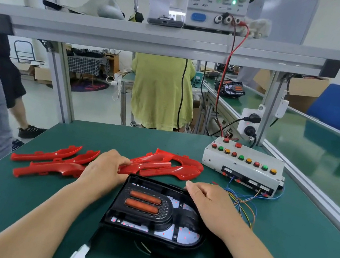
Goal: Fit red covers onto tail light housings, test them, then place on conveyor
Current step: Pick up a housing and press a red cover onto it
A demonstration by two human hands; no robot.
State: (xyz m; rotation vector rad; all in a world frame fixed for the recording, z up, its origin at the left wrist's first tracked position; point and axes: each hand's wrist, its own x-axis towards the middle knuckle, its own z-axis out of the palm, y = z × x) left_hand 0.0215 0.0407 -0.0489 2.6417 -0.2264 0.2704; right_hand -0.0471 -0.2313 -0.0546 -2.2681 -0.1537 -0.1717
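Note:
A black tail light housing with two orange strips lies on the green table in front of me. My right hand rests over its right side, fingers curled on the far rim. My left hand lies at the housing's left edge and its fingers pinch the near end of a red cover from the stack behind the housing. More red covers lie spread on the table to the left. A cable with a white plug trails from the housing toward me.
A grey test box with coloured buttons and loose wires sits at the right rear of the table. The green conveyor runs along the right, behind an aluminium rail. A power supply stands on the shelf above. People stand left and behind.

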